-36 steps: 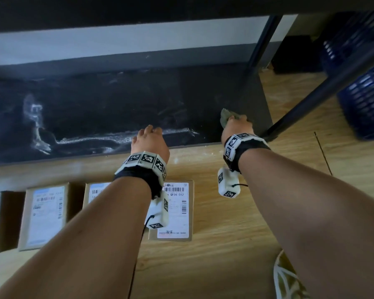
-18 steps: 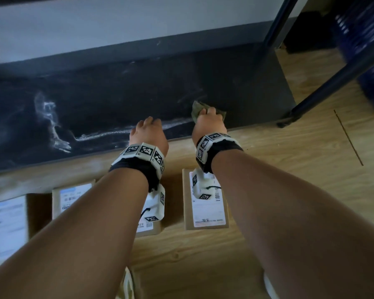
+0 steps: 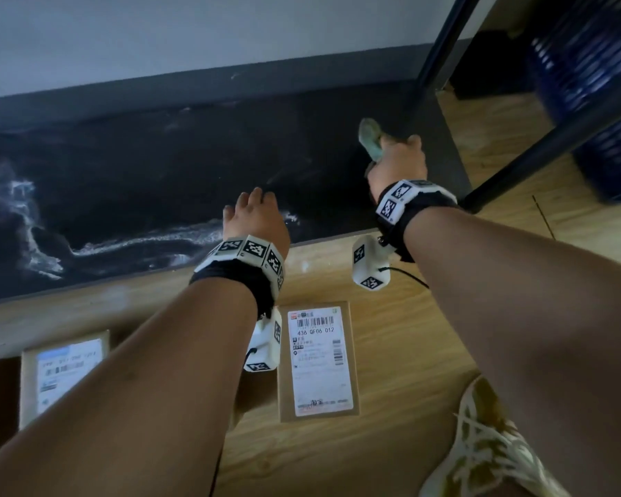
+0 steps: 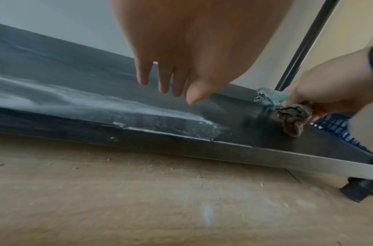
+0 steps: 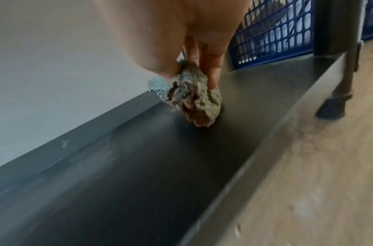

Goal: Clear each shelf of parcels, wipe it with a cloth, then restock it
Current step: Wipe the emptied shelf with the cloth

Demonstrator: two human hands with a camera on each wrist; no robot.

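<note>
The bottom shelf (image 3: pixel 158 181) is a dark, bare board streaked with white dust (image 3: pixel 144 242) along its front left. My right hand (image 3: pixel 397 156) grips a dirty crumpled cloth (image 5: pixel 191 99) over the shelf's right end, near the rear post; the cloth (image 3: pixel 370 138) pokes out past the knuckles and also shows in the left wrist view (image 4: pixel 290 114). My left hand (image 3: pixel 255 217) hovers over the shelf's front edge with straight fingers (image 4: pixel 143 73), holding nothing. Two parcels (image 3: pixel 319 360) (image 3: pixel 63 371) with white labels lie on the wooden floor before the shelf.
Black rack posts (image 3: pixel 441 44) (image 3: pixel 552 138) rise at the shelf's right end. A blue plastic crate (image 3: pixel 595 84) stands on the floor beyond them. A grey skirting and pale wall (image 3: pixel 194 37) back the shelf. A shoe (image 3: pixel 488 446) shows at lower right.
My right hand has carried the cloth from the shelf's front middle back toward its right rear corner. The left hand has stayed at the front edge.
</note>
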